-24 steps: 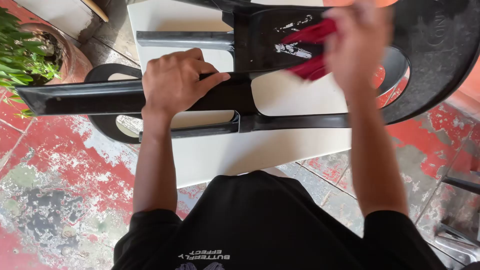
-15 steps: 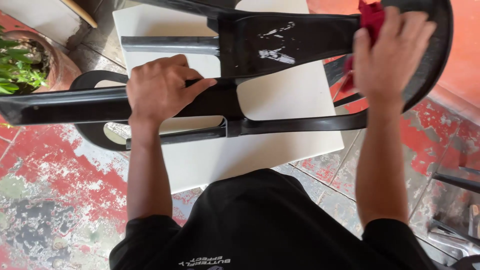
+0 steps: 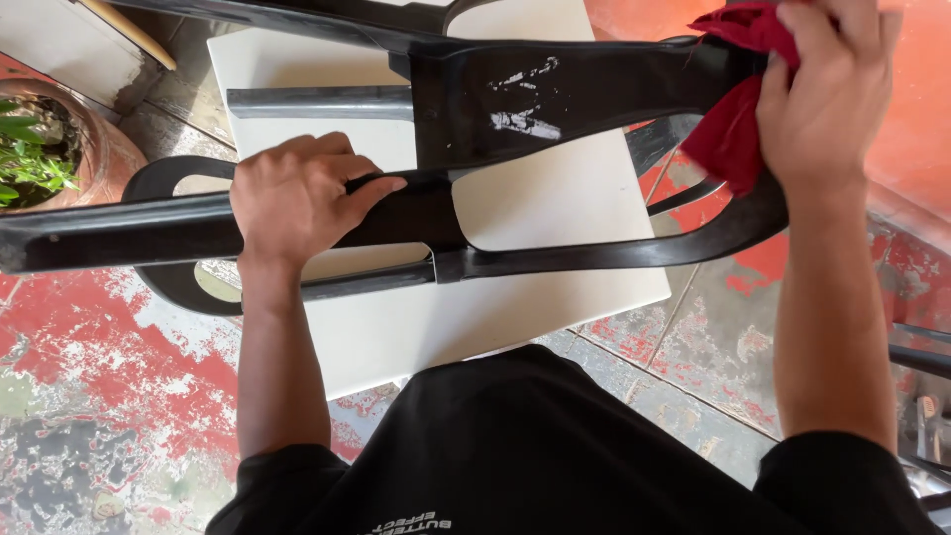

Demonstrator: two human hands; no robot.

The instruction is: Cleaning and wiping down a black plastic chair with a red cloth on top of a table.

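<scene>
One black plastic chair [image 3: 555, 99] is lying tipped over on one white table [image 3: 535, 307], its legs and frame stretching from nine o'clock to three o'clock across the view. The left hand [image 3: 297, 198] is sitting at about ten o'clock, its fingers curling closed around one of the chair's dark bars, thumb pointing toward the middle. The right hand [image 3: 827, 94] is working at two o'clock, its fingers clenching one red cloth [image 3: 728, 129] and pressing it against the chair's curved edge. Two pale scuffed patches are showing on the chair's flat panel at twelve o'clock. One potted plant [image 3: 35, 159] is standing at nine o'clock, well apart from both hands. At eleven o'clock one light wooden stick [image 3: 134, 35], possibly a handle, is lying partly out of view. Beneath everything, the floor [image 3: 89, 396] is showing worn red paint.
</scene>
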